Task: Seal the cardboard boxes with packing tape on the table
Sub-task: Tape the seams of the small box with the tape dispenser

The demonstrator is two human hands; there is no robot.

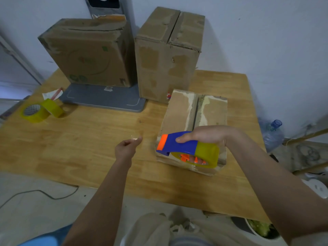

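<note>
**Getting the first strip down straight on the small box**

The tape dispenser [184, 148] was gripped in the right hand [204, 136], fingers curled over the blue body, with the yellowish roll hanging at the back and the orange blade end pointed left. It was held just above the near edge of the small cardboard box [193, 119], which sat on the wooden table [88, 139] at the right, its two top flaps closed but the centre seam plainly not taped yet.

The left hand [125, 150] was held out to the side over bare table, thumb and fingertips pinched together on what looked like a clear strip of tape pulled out from the dispenser – hard to be sure, since the tape was nearly invisible.

For a clean seal, the free end would probably best be stuck down over the near side wall first, then the dispenser drawn along the seam with the strip kept taut and centred – slack is likely what causes wrinkles. The flaps should be pressed level beforehand.

Two taller boxes [85, 54] [166, 55] were stood at the back, and two spare rolls [42, 110] were left at the table's far left.
</note>
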